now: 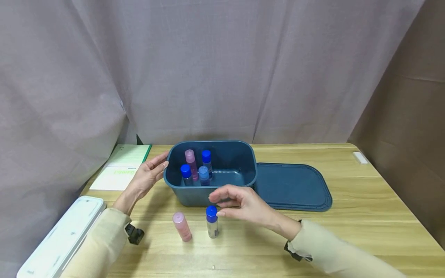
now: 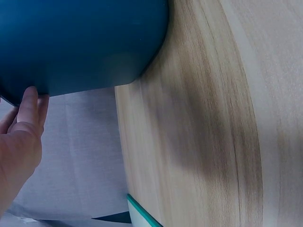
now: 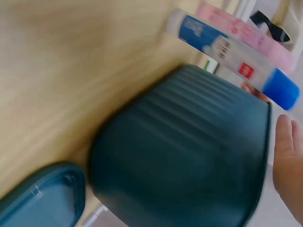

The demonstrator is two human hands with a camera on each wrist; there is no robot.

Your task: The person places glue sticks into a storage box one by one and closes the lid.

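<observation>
We steady the dark blue bin (image 1: 212,185) with our open left hand (image 1: 147,175) against its left wall, while our right hand (image 1: 240,204), fingers loosely spread and holding nothing, hovers over the blue-capped bottle (image 1: 212,222) standing in front of it.

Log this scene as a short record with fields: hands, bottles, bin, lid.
left hand: open, fingertips touching the blue bin at its left rim
right hand: open, hovering by the blue-capped bottle, no grip on it
pink bottle: standing on the table, left of the blue-capped one
bottles in bin: four, upright
lid: flat, right of the bin
</observation>
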